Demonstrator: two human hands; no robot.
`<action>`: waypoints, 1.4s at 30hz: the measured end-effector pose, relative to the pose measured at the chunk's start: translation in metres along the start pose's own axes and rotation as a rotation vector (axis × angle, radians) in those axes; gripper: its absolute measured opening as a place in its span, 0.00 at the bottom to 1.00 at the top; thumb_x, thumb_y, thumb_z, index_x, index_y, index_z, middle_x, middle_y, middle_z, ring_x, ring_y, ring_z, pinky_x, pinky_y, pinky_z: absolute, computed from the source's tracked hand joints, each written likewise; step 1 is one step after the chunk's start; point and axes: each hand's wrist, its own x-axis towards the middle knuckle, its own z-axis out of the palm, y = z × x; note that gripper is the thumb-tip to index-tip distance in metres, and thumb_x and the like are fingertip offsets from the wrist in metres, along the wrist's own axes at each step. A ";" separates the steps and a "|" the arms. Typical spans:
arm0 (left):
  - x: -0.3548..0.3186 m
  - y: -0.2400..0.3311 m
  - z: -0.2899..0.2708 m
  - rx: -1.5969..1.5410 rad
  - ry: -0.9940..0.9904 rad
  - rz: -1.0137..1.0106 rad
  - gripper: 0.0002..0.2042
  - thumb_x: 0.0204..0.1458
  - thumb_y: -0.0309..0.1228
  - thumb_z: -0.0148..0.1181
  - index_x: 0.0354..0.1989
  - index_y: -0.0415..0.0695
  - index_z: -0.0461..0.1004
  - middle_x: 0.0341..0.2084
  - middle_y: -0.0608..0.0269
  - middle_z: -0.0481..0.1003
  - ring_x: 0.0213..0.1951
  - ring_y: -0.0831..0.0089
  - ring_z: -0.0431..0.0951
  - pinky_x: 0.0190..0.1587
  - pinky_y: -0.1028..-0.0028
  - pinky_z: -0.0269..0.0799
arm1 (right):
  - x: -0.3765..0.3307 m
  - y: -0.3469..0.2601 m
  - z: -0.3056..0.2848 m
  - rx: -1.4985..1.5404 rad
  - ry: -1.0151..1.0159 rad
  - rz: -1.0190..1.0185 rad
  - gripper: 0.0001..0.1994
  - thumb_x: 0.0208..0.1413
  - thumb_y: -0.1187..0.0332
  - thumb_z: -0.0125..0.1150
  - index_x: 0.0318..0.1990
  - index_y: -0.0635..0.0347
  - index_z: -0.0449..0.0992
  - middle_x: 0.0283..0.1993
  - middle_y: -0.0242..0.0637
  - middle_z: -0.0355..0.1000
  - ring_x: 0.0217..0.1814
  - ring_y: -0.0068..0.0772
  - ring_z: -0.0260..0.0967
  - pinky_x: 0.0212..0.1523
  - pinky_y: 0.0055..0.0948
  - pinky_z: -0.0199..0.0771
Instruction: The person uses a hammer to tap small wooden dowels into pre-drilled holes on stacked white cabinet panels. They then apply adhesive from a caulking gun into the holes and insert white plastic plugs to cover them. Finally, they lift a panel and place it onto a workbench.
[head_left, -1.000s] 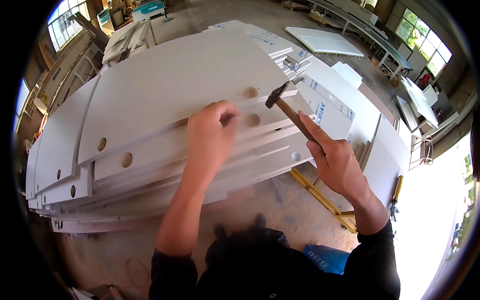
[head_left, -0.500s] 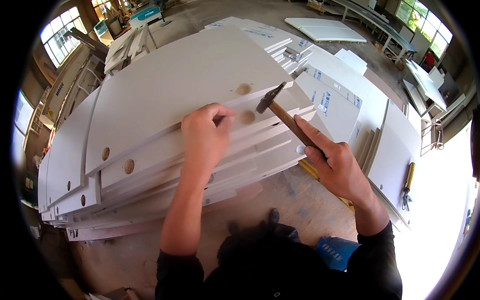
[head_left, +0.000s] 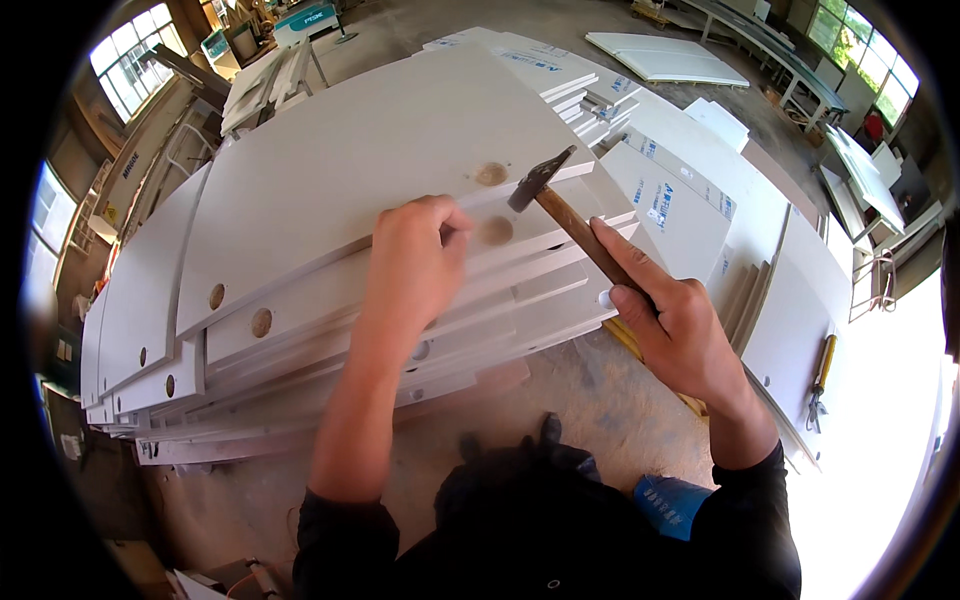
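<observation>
In my right hand (head_left: 672,330) is a hammer (head_left: 580,235) with a wooden handle and dark metal head, held above the near right corner of a board stack. My thumb and forefinger lie along its handle. My left hand (head_left: 415,255) has its fingers curled in a pinch over the front edge of the upper white board (head_left: 330,170); anything in the fingertips is hidden. Right of it, a round recess (head_left: 495,231) shows in the board below, and another recess (head_left: 491,174) sits in the top board. A small white round piece (head_left: 605,298) shows beside my right thumb.
More white boards (head_left: 140,290) with round recesses lie at the left. Film-covered panels (head_left: 665,200) are stacked to the right. A yellow-handled tool (head_left: 824,365) rests on a right-hand panel. A blue bucket or bag (head_left: 672,503) stands on the floor near my legs.
The view has shifted slightly. My left hand has moved a little and stays curled. The hammer sits slightly higher over the boards, still in my right hand.
</observation>
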 end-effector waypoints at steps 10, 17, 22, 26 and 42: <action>0.000 -0.004 -0.004 -0.135 -0.024 -0.088 0.09 0.56 0.14 0.65 0.45 0.34 0.80 0.34 0.56 0.85 0.35 0.72 0.84 0.42 0.72 0.81 | 0.009 -0.016 0.001 -0.070 -0.031 -0.006 0.28 0.65 0.78 0.57 0.73 0.53 0.71 0.44 0.64 0.78 0.48 0.72 0.74 0.53 0.45 0.78; -0.018 -0.020 -0.002 -0.252 0.096 -0.050 0.14 0.54 0.13 0.66 0.49 0.35 0.77 0.42 0.53 0.85 0.39 0.70 0.85 0.46 0.72 0.82 | 0.021 -0.028 0.013 -0.155 -0.025 -0.076 0.27 0.66 0.75 0.57 0.73 0.51 0.70 0.38 0.62 0.78 0.43 0.67 0.78 0.48 0.47 0.79; -0.028 -0.029 0.001 -0.228 0.232 -0.002 0.14 0.54 0.13 0.61 0.48 0.36 0.77 0.42 0.54 0.85 0.40 0.69 0.85 0.47 0.71 0.82 | 0.025 -0.033 0.021 -0.288 -0.106 -0.031 0.29 0.69 0.75 0.56 0.76 0.48 0.67 0.28 0.52 0.76 0.27 0.50 0.73 0.38 0.39 0.78; -0.029 -0.034 0.000 -0.230 0.253 0.005 0.14 0.54 0.12 0.57 0.48 0.36 0.76 0.42 0.54 0.85 0.40 0.68 0.86 0.47 0.70 0.82 | 0.026 -0.048 0.020 -0.379 -0.151 -0.010 0.29 0.67 0.75 0.55 0.76 0.48 0.67 0.29 0.56 0.77 0.31 0.61 0.78 0.39 0.45 0.81; -0.028 -0.031 0.003 -0.181 0.274 0.082 0.16 0.51 0.10 0.55 0.48 0.36 0.76 0.41 0.52 0.85 0.39 0.64 0.85 0.45 0.69 0.81 | 0.022 -0.036 0.031 -0.192 0.183 -0.173 0.28 0.70 0.75 0.54 0.77 0.47 0.66 0.39 0.60 0.82 0.33 0.58 0.82 0.47 0.39 0.81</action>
